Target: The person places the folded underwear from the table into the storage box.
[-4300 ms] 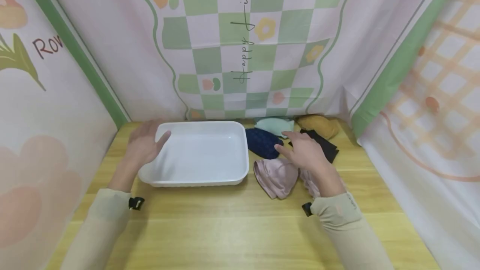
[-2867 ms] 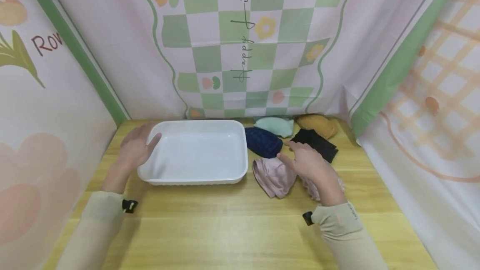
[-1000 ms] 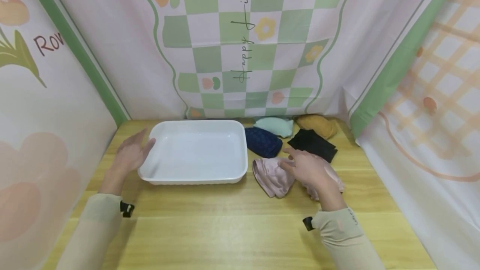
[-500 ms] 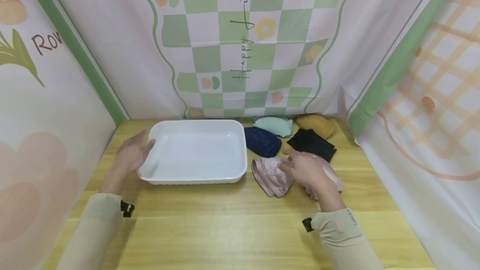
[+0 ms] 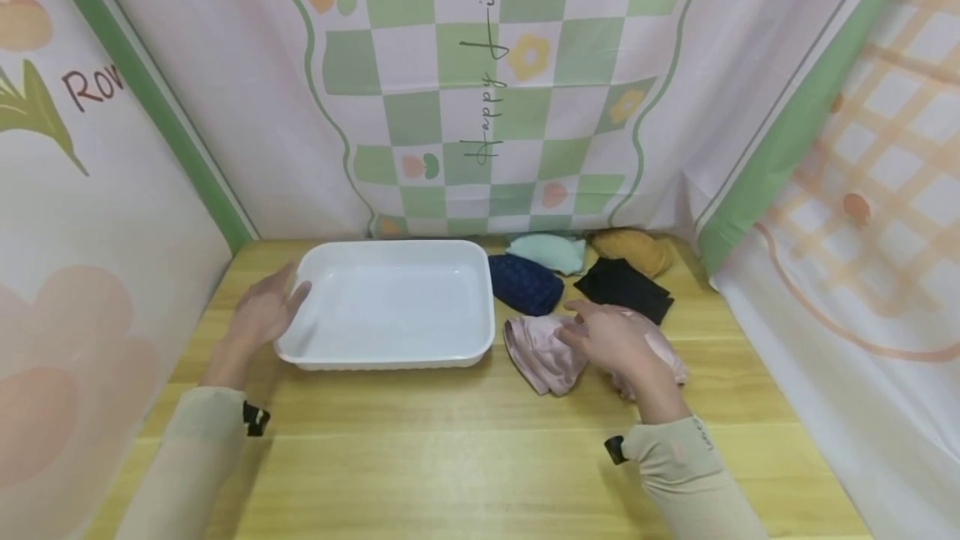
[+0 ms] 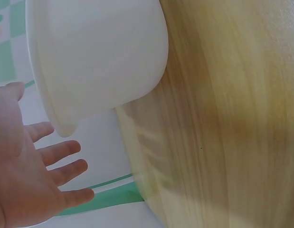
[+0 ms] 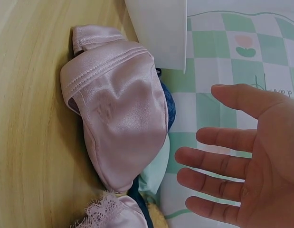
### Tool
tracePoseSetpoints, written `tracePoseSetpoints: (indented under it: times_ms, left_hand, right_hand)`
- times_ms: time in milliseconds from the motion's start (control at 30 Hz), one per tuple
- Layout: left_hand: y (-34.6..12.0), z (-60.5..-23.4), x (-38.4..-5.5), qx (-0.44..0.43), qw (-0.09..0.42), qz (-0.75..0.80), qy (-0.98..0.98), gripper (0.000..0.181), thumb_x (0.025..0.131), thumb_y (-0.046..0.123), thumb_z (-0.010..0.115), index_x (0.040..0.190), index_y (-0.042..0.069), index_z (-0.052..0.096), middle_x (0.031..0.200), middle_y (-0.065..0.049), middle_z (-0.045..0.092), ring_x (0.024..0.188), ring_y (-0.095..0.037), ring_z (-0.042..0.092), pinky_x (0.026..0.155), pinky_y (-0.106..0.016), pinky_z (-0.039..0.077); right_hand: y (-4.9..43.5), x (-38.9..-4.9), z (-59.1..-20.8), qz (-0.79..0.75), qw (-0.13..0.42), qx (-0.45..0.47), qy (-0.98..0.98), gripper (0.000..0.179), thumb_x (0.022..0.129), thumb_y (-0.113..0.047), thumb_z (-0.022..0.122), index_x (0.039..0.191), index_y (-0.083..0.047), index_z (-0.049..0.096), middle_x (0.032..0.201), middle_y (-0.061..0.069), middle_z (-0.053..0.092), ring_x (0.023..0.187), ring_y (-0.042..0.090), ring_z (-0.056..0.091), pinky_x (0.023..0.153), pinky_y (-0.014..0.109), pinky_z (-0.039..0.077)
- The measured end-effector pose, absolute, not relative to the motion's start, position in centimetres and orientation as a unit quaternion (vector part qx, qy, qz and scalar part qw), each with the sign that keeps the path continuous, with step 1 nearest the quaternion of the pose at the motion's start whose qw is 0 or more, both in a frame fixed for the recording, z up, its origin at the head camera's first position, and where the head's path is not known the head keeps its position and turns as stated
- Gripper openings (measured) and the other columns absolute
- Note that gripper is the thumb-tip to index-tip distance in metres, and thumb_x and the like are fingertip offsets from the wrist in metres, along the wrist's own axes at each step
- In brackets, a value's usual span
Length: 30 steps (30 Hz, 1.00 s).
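Note:
A white rectangular tray [image 5: 386, 302] stands on the wooden table. By its left rim my left hand [image 5: 261, 308] hovers with fingers spread and thumb apart; the left wrist view shows that hand [image 6: 30, 178] holding nothing. My right hand [image 5: 613, 338] is above a pink satin bra [image 5: 543, 352], partly hiding it. In the right wrist view the right hand [image 7: 251, 156] has extended, slightly bent fingers, clear of the satin cup, with lace trim [image 7: 103, 209] below. Behind the bra lie a navy cloth piece [image 5: 527, 283] and a black folded cloth [image 5: 626, 288].
At the back, a mint cup-shaped piece [image 5: 547, 252] and a mustard one [image 5: 633, 251] lie against the checked curtain [image 5: 465, 107]. Curtains close in the left and right sides. Bare wood of the table [image 5: 450, 457] shows in front of the tray.
Over the earlier frames my left hand has moved left, off the tray's rim. My right hand has come nearer, from the black cloth to over the pink bra. Both are nearly still lately.

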<state>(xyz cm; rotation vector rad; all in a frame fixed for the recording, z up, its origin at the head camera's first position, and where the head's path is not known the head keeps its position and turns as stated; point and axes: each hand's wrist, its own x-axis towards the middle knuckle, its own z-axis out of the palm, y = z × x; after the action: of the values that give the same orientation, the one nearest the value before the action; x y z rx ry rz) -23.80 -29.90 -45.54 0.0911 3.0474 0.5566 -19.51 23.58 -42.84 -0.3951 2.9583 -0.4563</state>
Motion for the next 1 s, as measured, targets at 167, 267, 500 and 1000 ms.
tracePoseSetpoints:
  times_ms: [167,267,500,1000]
  left_hand:
    - [-29.9,-45.9,-24.0,0.032,0.024,0.175,0.984,0.079,0.105,0.058,0.014,0.159,0.000,0.010,0.157,-0.037,0.024,0.142,-0.057,0.026,0.120,-0.066,0.021]
    - [-29.9,-46.1,-24.1,0.029,0.030,0.178,0.983,0.079,0.105,0.058,0.014,0.159,0.000,0.009,0.157,-0.037,0.021,0.143,-0.057,0.024,0.120,-0.066,0.019]
    - [-29.9,-46.5,-24.4,0.023,0.045,0.181,0.982,0.082,0.104,0.061,0.012,0.159,0.000,0.006,0.159,-0.035,0.017,0.145,-0.056,0.020,0.121,-0.065,0.017]
    - [-29.9,-47.6,-25.1,0.004,0.069,0.186,0.980,0.086,0.101,0.066,0.010,0.160,0.004,0.001,0.158,-0.037,0.017,0.143,-0.059,0.020,0.119,-0.068,0.019]
  right_hand:
    - [23.5,-19.5,-42.8,-0.149,0.063,-0.132,0.978,0.059,0.099,-0.045,0.055,0.143,-0.007,0.052,0.122,0.014,0.071,0.104,0.029,0.070,0.088,0.051,0.057]
    - [23.6,-19.6,-42.8,-0.144,0.062,-0.129,0.979,0.059,0.099,-0.046,0.055,0.143,-0.007,0.052,0.121,0.013,0.072,0.104,0.028,0.070,0.088,0.051,0.056]
    - [23.8,-19.6,-43.1,-0.148,0.063,-0.126,0.979,0.058,0.100,-0.046,0.055,0.144,-0.009,0.052,0.121,0.014,0.072,0.104,0.028,0.070,0.088,0.050,0.057]
    - [24.0,-19.6,-43.3,-0.145,0.063,-0.132,0.979,0.055,0.100,-0.042,0.056,0.142,-0.006,0.053,0.118,0.014,0.073,0.103,0.029,0.070,0.087,0.051,0.057]
